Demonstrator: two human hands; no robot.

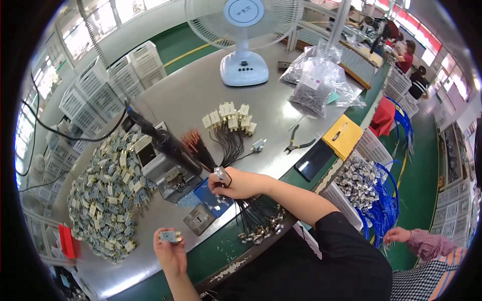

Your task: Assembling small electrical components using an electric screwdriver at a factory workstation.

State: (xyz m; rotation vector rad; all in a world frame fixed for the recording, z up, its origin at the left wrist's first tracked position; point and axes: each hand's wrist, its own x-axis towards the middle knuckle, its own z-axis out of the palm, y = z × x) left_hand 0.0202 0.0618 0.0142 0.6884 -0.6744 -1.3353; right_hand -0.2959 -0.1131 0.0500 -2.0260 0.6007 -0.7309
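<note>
My left hand (171, 260) is closed on a small grey-blue terminal block (169, 237), held up near the table's front edge. My right hand (243, 183) is pinched above a blue mat (219, 209). At its fingers sits a silver metal piece (220, 173) with a black loop beside it; the fingertips are partly hidden. Black wires with silver metal ends (261, 228) hang over the table edge below that hand. A small square metal fixture (199, 218) lies between my hands. Beyond the right hand are red-tipped wires (193, 142) and black leads with cream blocks (231, 118).
A large heap of similar blocks (108, 195) covers the table's left. A black electric screwdriver (168, 145) leans beside a metal box. Pliers (298, 142), a phone (314, 159), a yellow pad (343, 135) and a fan (244, 67) stand around. A co-worker's hand (396, 236) is at right.
</note>
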